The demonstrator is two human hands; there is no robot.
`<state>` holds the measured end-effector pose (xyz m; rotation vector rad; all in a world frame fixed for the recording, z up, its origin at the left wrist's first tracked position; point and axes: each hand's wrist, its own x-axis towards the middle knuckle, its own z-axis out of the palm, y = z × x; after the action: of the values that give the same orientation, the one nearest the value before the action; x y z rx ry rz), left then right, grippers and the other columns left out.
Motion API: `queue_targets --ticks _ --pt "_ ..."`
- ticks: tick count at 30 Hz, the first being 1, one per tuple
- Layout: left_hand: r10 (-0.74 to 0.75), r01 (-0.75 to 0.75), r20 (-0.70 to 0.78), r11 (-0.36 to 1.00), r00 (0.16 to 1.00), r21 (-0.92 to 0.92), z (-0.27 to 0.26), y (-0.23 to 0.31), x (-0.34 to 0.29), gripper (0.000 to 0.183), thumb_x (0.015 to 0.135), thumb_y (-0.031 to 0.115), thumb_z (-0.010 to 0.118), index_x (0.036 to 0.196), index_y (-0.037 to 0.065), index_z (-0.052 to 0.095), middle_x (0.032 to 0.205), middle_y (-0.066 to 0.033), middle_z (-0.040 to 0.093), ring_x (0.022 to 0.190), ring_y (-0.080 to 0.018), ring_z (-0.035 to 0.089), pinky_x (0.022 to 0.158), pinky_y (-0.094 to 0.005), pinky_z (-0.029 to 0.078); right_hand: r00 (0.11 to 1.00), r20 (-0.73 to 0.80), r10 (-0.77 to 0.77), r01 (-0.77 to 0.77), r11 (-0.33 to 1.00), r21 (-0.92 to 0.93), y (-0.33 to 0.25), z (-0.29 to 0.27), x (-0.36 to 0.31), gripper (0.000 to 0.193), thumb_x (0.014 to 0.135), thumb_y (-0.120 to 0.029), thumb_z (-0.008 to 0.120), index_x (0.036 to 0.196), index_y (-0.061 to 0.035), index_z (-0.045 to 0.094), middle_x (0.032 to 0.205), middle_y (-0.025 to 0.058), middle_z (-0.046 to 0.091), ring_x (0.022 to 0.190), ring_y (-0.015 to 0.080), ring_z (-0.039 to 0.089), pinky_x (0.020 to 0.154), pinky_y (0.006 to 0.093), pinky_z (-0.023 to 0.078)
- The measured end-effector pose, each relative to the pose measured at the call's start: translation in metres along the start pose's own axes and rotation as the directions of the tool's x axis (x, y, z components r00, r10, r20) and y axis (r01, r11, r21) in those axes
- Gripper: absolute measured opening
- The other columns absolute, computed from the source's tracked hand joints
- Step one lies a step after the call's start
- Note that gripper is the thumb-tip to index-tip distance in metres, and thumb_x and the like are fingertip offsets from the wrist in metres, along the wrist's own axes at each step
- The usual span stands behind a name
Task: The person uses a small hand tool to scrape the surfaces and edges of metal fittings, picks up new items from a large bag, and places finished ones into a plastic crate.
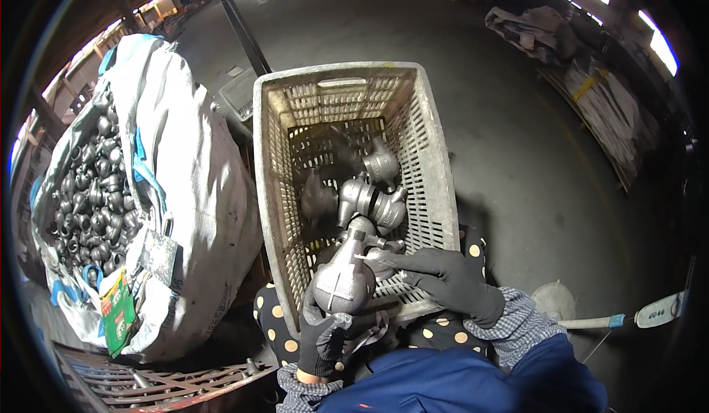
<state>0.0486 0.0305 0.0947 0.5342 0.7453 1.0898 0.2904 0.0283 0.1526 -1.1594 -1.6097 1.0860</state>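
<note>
My left hand (322,339), in a dark glove, is closed around a grey metal casting (344,284) with a round bulb and a narrow neck pointing away from me. A raised cross-shaped line runs over its bulb. From the right comes my gloved right hand (450,276), fingers pressed together, their tips at a smaller round metal part (379,264) beside the held casting. Whether they grip that part or a small tool is hidden. Both hands are over the near end of a grey plastic crate (436,147). Several similar castings (380,163) lie inside it.
A large white woven sack (199,191) full of small dark metal fittings (96,191) stands at the left. Below it is a reddish slatted crate (185,391) with metal pieces. A dark post (240,21) rises beyond the crate. Stacked sheets (598,110) lie at the far right.
</note>
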Motion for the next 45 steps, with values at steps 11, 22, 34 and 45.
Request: queue_targets --ticks 11,22,34,45 --pt "-0.204 0.222 0.108 0.952 0.973 -0.209 0.012 0.009 -0.007 0.08 0.074 0.007 0.08 0.139 0.005 0.034 0.122 -0.0234 0.057 0.102 -0.0371 0.066 0.076 -0.049 0.063 0.954 -0.187 -0.234 0.178 0.944 -0.276 0.034 0.024 -0.003 0.037 0.085 0.0 0.065 0.122 -0.0067 0.066 0.102 0.0124 0.069 0.097 0.0234 0.067 0.082 0.0296 0.053" --pt "-0.024 0.024 -0.031 1.0 0.999 -0.014 -0.022 -0.014 0.005 0.089 0.069 -0.005 0.078 0.144 0.005 0.032 0.129 -0.0183 0.052 0.106 -0.0303 0.064 0.081 -0.0357 0.062 0.968 -0.155 -0.196 0.124 0.916 -0.381 0.022 0.021 -0.002 0.044 0.08 0.001 0.061 0.123 -0.0086 0.065 0.107 0.0123 0.067 0.096 0.0259 0.067 0.081 0.0301 0.054" --pt "0.029 -0.02 -0.108 0.996 0.994 0.088 0.006 0.002 -0.002 0.093 0.067 -0.012 0.075 0.146 0.002 0.028 0.136 -0.0172 0.045 0.112 -0.0272 0.06 0.084 -0.0319 0.06 0.969 -0.177 -0.175 0.114 0.944 -0.309 0.02 0.012 -0.002 0.036 0.086 -0.009 0.063 0.121 -0.0117 0.066 0.102 0.0105 0.067 0.089 0.0248 0.067 0.076 0.0311 0.054" --pt "0.106 -0.097 -0.068 0.987 0.992 0.129 0.008 0.002 0.001 0.099 0.063 -0.002 0.085 0.145 -0.003 0.03 0.141 -0.0177 0.042 0.119 -0.0268 0.056 0.095 -0.0374 0.055 0.99 0.141 0.015 0.029 0.952 -0.304 0.0 0.001 -0.001 0.042 0.082 -0.003 0.061 0.123 -0.0132 0.066 0.115 0.0098 0.068 0.104 0.0246 0.066 0.089 0.0318 0.053"
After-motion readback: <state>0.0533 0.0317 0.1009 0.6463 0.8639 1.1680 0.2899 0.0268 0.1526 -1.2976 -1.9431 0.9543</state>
